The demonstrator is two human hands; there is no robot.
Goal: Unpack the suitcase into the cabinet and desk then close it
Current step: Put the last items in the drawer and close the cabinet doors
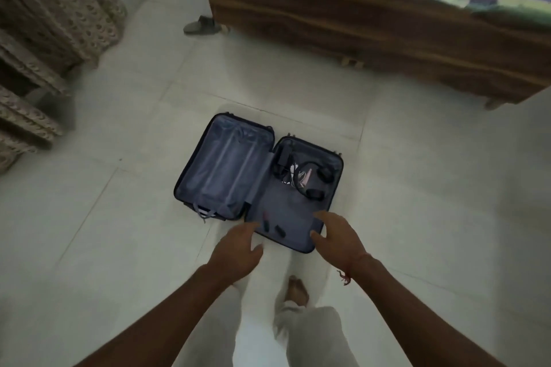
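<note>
Suitcase [208, 164]: lies open flat on the pale tiled floor [417, 188], its 2 halves side by side, hinge running between them
Left half: grey lining with straps, nothing loose visible in it; a strap loop [205, 211] hangs over its near edge
Right half [286, 205]: still holds items, grouped at the far end and the near-left corner
Headphones [316, 182]: black, in the far part of the right half, beside a tangle of cables [290, 173] and a dark block-shaped item [283, 158] that I cannot identify
Pink item [307, 177]: small, lies among the headphones and cables; too blurred to name
Small dark items [272, 226]: 2 or 3 pieces near the near-left corner of the right half, 1 with a reddish end; type unclear
Left hand [238, 250]: fingers relaxed and slightly spread, holding nothing, hovering at the near edge of the suitcase just beside the small dark items
Right hand [334, 235]: fingers loosely spread, holding nothing, over the near-right corner of the right half; whether it touches the lining cannot be told
Wrist thread [354, 262]: red, tied round the right wrist
Person: stands at the near end of the suitcase in light trousers, 1 bare foot [296, 289] showing
Bed [372, 24]: wooden frame with a purple and green cover, beyond the suitcase
Slipper [199, 25]: grey, on the floor by the bed's left corner
Patterned fabric [53, 9]: beige, draped at the left
</note>
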